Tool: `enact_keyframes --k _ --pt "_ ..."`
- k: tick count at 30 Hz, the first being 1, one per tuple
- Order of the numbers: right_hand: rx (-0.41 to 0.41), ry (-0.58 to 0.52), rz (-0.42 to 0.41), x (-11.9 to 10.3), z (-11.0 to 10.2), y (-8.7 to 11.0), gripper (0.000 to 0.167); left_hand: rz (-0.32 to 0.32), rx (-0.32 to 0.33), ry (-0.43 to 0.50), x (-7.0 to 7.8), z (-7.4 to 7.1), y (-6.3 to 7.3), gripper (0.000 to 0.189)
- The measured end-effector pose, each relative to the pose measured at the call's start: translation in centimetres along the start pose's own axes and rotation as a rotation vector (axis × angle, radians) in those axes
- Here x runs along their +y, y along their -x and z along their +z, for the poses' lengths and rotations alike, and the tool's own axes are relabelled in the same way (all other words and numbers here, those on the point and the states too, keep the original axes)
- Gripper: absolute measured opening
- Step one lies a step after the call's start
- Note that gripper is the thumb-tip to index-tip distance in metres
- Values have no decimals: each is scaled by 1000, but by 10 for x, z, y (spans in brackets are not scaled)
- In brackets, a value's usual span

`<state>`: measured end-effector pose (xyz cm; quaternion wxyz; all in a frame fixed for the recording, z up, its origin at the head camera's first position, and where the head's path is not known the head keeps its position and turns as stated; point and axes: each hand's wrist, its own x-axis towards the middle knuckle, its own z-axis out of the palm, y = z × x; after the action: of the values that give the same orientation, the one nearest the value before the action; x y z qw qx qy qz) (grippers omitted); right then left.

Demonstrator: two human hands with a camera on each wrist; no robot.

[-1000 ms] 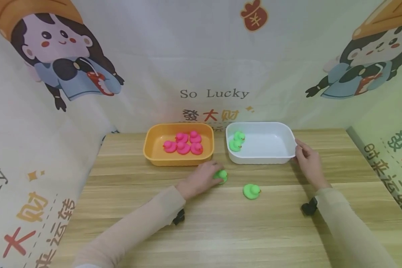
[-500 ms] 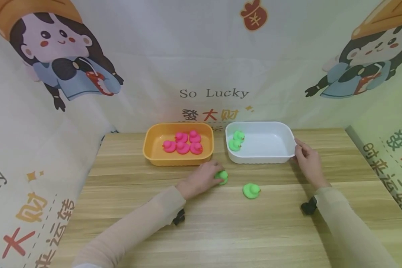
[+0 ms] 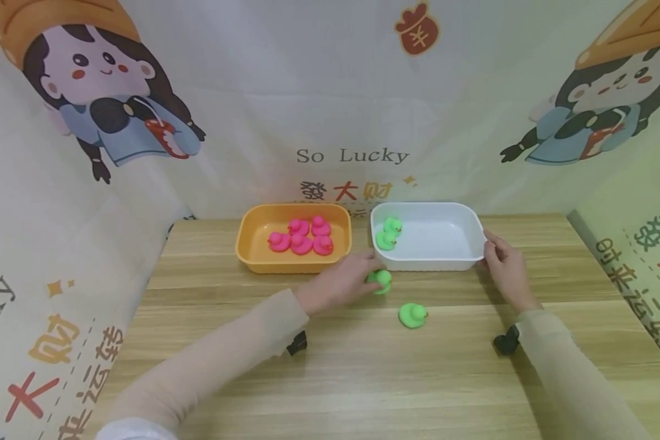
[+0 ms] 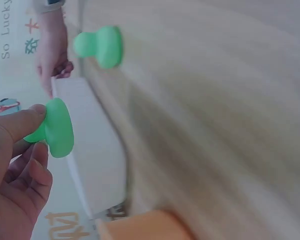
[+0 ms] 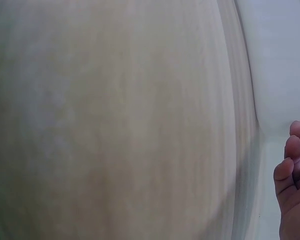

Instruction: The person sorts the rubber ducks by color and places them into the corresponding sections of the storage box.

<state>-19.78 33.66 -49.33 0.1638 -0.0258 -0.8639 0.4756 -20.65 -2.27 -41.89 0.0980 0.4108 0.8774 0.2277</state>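
My left hand (image 3: 341, 284) pinches a green toy duck (image 3: 383, 280) between thumb and fingers. In the left wrist view the held duck (image 4: 60, 127) shows its underside, lifted off the table. It overlaps the near left corner of a white plastic tub (image 3: 437, 264) in the head view. Two green ducks (image 3: 387, 239) sit inside that tub at its left end. With thumb and fingers at the rim, my right hand (image 3: 507, 272) grips the tub's right end. Another green duck (image 3: 413, 315) stands on the wooden table in front of the tub.
An orange tub (image 3: 294, 267) with several pink ducks (image 3: 300, 243) stands left of the white one. Behind both tubs hangs a printed cloth (image 3: 330, 110), which also runs along the sides. The wooden table (image 3: 363, 379) extends toward me.
My left hand has lifted the green duck and carried it right and forward, toward the white tub. My right hand stays at the tub's right end.
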Motion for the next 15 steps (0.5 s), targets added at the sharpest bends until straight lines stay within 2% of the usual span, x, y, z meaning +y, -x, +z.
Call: enact_keyframes --k 6,15 --pt "-1 -17 10 1 -1 1 46 16 2 -60 9 -21 -26 37" --pt "1 -19 15 -1 -1 1 46 -8 -24 -26 11 -33 -69 29"
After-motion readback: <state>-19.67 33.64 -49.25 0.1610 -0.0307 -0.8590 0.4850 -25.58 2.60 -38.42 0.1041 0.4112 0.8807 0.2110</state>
